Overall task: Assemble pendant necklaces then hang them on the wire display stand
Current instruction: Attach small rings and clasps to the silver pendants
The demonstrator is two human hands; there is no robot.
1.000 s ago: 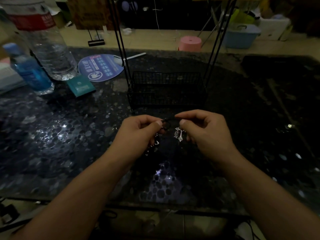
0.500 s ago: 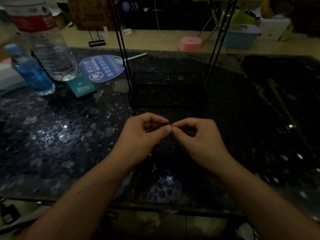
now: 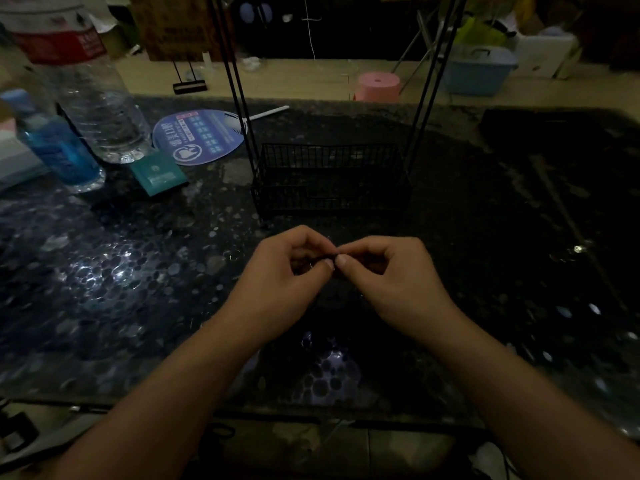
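My left hand (image 3: 284, 275) and my right hand (image 3: 391, 275) meet fingertip to fingertip just above the dark tabletop, both pinching a thin black necklace cord (image 3: 331, 255) between thumb and forefinger. The pendant is hidden behind my fingers. The black wire display stand (image 3: 329, 178), with its mesh basket base and tall thin uprights, sits directly behind my hands, a short way off.
At the left stand a large clear water bottle (image 3: 93, 98) and a small blue bottle (image 3: 59, 150). A round blue paper fan (image 3: 201, 136) and a teal packet (image 3: 159, 173) lie beside them. The speckled dark table (image 3: 104, 271) ends near my forearms.
A second ago a silver pendant hung in view under my right fingers. My hands have closed together since, and the pendant is no longer seen.
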